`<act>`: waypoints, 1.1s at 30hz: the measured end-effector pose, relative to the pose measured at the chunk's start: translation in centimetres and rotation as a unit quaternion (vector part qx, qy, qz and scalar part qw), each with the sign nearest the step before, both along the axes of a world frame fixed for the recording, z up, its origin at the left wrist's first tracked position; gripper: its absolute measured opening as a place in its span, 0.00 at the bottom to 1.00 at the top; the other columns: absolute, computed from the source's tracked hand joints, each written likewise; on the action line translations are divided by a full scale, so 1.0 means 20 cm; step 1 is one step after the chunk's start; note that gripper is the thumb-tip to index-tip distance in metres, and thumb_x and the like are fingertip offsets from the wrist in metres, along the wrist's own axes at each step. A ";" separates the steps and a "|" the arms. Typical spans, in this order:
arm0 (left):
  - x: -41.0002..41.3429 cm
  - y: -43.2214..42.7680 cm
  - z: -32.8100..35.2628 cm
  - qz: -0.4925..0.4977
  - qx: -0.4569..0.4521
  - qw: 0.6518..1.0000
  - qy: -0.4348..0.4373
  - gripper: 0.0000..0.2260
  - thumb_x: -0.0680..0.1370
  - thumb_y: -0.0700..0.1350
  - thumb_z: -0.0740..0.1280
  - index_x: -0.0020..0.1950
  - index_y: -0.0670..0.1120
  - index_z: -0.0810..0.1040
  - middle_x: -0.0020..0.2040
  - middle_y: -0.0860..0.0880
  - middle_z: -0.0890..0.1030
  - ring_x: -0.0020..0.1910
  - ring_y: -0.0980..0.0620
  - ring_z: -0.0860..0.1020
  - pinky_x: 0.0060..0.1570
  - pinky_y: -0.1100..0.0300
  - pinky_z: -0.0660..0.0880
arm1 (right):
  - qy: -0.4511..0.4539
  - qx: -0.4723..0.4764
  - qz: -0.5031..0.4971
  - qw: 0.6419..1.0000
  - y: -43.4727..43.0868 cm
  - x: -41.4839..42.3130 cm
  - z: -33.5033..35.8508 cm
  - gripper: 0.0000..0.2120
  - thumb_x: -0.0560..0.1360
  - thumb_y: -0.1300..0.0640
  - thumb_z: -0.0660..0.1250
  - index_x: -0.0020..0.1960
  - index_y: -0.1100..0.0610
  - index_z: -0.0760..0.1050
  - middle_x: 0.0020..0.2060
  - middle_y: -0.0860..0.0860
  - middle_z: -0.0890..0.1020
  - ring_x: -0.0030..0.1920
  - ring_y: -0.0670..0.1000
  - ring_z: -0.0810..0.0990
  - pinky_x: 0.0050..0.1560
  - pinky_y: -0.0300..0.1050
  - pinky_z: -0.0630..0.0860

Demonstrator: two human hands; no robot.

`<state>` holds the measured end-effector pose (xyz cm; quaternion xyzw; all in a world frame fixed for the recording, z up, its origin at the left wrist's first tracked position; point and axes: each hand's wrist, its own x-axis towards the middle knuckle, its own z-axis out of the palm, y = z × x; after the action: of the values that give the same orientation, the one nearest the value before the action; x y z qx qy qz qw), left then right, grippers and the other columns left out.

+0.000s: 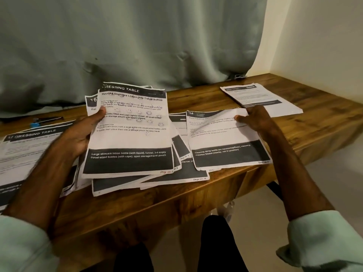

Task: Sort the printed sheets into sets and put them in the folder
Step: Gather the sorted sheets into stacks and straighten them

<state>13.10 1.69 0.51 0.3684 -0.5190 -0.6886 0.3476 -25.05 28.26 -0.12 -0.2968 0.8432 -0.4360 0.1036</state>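
White lotion sheets point(129, 134) stand pinched in the left hand point(84, 132); right hand point(255, 119) pinches the kitchen sheet point(225, 138).

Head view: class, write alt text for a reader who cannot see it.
A person's left hand holds up black-banded white printed sheets while the right hand pinches the corner of a white kitchen sheet on a brown wooden table.

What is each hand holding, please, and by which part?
Left hand grips black-and-white Dressing Table sheets, left edge; right hand pinches white Kitchen sheet, top right corner.
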 end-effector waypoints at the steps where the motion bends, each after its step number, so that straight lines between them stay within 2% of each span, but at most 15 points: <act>1: 0.00 0.00 -0.01 0.001 -0.004 1.000 -0.003 0.16 0.78 0.50 0.71 0.65 0.49 0.80 0.56 0.46 0.86 0.53 0.45 0.86 0.49 0.44 0.84 | -0.013 -0.011 0.006 1.000 -0.01 0.00 -0.01 0.19 0.76 0.54 0.75 0.59 0.67 0.80 0.58 0.61 0.82 0.49 0.54 0.77 0.50 0.47 0.73; 4: 0.01 -0.02 -0.02 0.000 -0.025 1.000 -0.011 0.19 0.78 0.51 0.71 0.68 0.47 0.79 0.59 0.45 0.85 0.57 0.43 0.84 0.61 0.40 0.78 | -0.024 -0.033 0.015 0.999 -0.02 0.01 -0.02 0.16 0.76 0.56 0.74 0.56 0.68 0.81 0.56 0.63 0.83 0.39 0.48 0.75 0.40 0.41 0.70; 6: 0.01 -0.03 -0.02 0.005 -0.025 1.000 -0.014 0.20 0.77 0.52 0.72 0.68 0.47 0.78 0.60 0.44 0.85 0.57 0.41 0.84 0.63 0.38 0.76 | -0.026 -0.040 0.018 0.999 -0.03 0.04 -0.02 0.15 0.78 0.57 0.73 0.58 0.67 0.81 0.58 0.63 0.83 0.41 0.49 0.75 0.39 0.38 0.70; 10: 0.00 -0.02 0.00 0.017 -0.034 0.999 -0.005 0.23 0.75 0.52 0.73 0.69 0.46 0.77 0.59 0.44 0.85 0.56 0.41 0.85 0.55 0.38 0.81 | -0.063 -0.092 0.035 0.993 -0.04 0.07 0.01 0.13 0.79 0.59 0.70 0.61 0.65 0.80 0.56 0.57 0.83 0.42 0.44 0.78 0.34 0.25 0.71; 12: 0.00 -0.02 0.01 0.034 -0.036 0.999 0.011 0.27 0.73 0.52 0.75 0.70 0.46 0.76 0.58 0.45 0.85 0.55 0.42 0.85 0.50 0.40 0.83 | -0.098 -0.123 0.049 0.986 -0.04 0.08 0.04 0.12 0.80 0.58 0.70 0.62 0.62 0.80 0.54 0.51 0.84 0.50 0.49 0.82 0.43 0.31 0.75; 14: 0.01 -0.02 0.02 0.040 -0.034 0.998 0.027 0.24 0.75 0.51 0.74 0.69 0.46 0.77 0.58 0.45 0.85 0.55 0.43 0.85 0.52 0.41 0.82 | -0.115 -0.143 0.053 0.981 -0.04 0.09 0.08 0.13 0.80 0.57 0.69 0.63 0.58 0.80 0.50 0.46 0.84 0.52 0.49 0.82 0.49 0.38 0.74; 17: 0.01 -0.01 0.03 0.046 -0.035 0.998 0.038 0.19 0.78 0.50 0.72 0.67 0.47 0.78 0.58 0.46 0.85 0.55 0.45 0.85 0.54 0.42 0.80 | -0.120 -0.168 0.044 0.977 -0.06 0.09 0.10 0.14 0.80 0.54 0.69 0.65 0.57 0.80 0.56 0.46 0.83 0.54 0.50 0.81 0.57 0.43 0.73; 20: 0.01 -0.01 0.03 0.042 -0.033 0.998 0.042 0.17 0.78 0.50 0.72 0.65 0.48 0.79 0.57 0.46 0.86 0.55 0.45 0.85 0.53 0.43 0.80 | -0.152 -0.188 0.049 0.969 -0.05 0.08 0.10 0.13 0.81 0.56 0.68 0.64 0.57 0.79 0.52 0.47 0.82 0.44 0.43 0.80 0.41 0.34 0.74; 21: 0.01 -0.01 0.03 0.041 -0.029 0.998 0.041 0.17 0.78 0.50 0.72 0.66 0.48 0.79 0.57 0.46 0.86 0.55 0.45 0.85 0.53 0.43 0.80 | -0.159 -0.191 0.049 0.967 -0.05 0.08 0.10 0.13 0.81 0.57 0.68 0.64 0.58 0.79 0.52 0.47 0.82 0.43 0.42 0.79 0.39 0.33 0.74; 23: 0.01 -0.01 0.02 0.043 -0.025 0.998 0.039 0.19 0.77 0.51 0.73 0.66 0.48 0.79 0.58 0.46 0.86 0.55 0.44 0.85 0.54 0.42 0.80 | -0.150 -0.187 0.039 0.970 -0.05 0.06 0.08 0.15 0.81 0.58 0.68 0.66 0.60 0.78 0.56 0.50 0.81 0.44 0.43 0.78 0.46 0.35 0.72; 25: 0.01 -0.02 0.02 0.044 -0.023 0.998 0.037 0.21 0.75 0.51 0.74 0.67 0.48 0.78 0.57 0.46 0.86 0.54 0.44 0.85 0.54 0.42 0.80 | -0.145 -0.189 0.022 0.971 -0.05 0.05 0.06 0.15 0.80 0.59 0.69 0.65 0.63 0.78 0.60 0.54 0.81 0.49 0.49 0.78 0.50 0.38 0.71; 27: 0.01 -0.02 0.02 0.047 -0.015 0.998 0.036 0.23 0.74 0.51 0.75 0.68 0.48 0.78 0.57 0.45 0.86 0.54 0.43 0.85 0.53 0.42 0.80 | -0.148 -0.196 0.017 0.969 -0.05 0.06 0.06 0.14 0.80 0.60 0.69 0.64 0.64 0.78 0.59 0.54 0.81 0.50 0.51 0.80 0.42 0.32 0.73; 29: 0.01 -0.03 0.02 0.049 -0.013 0.998 0.038 0.22 0.74 0.51 0.75 0.67 0.48 0.78 0.57 0.46 0.86 0.54 0.44 0.85 0.49 0.43 0.82 | -0.148 -0.202 0.025 0.968 -0.06 0.09 0.08 0.11 0.81 0.59 0.68 0.63 0.59 0.77 0.55 0.49 0.79 0.42 0.43 0.77 0.31 0.26 0.70; 31: 0.01 -0.03 0.02 0.037 -0.007 0.998 0.049 0.22 0.74 0.51 0.74 0.68 0.48 0.78 0.58 0.45 0.85 0.55 0.44 0.85 0.46 0.45 0.84 | -0.144 -0.206 0.039 0.967 -0.08 0.12 0.11 0.12 0.82 0.55 0.66 0.64 0.57 0.77 0.54 0.47 0.79 0.43 0.42 0.77 0.35 0.31 0.71; 33: 0.00 -0.02 0.02 0.021 0.011 0.997 0.072 0.24 0.74 0.50 0.74 0.69 0.47 0.78 0.60 0.45 0.84 0.57 0.44 0.84 0.46 0.45 0.84 | -0.148 -0.215 0.050 0.964 -0.11 0.15 0.14 0.14 0.82 0.52 0.67 0.65 0.56 0.78 0.56 0.49 0.83 0.50 0.48 0.82 0.40 0.37 0.74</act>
<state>13.19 1.28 0.93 0.3325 -0.4773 -0.7113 0.3946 -21.97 26.07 2.76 -0.2856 0.6892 -0.6403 0.1829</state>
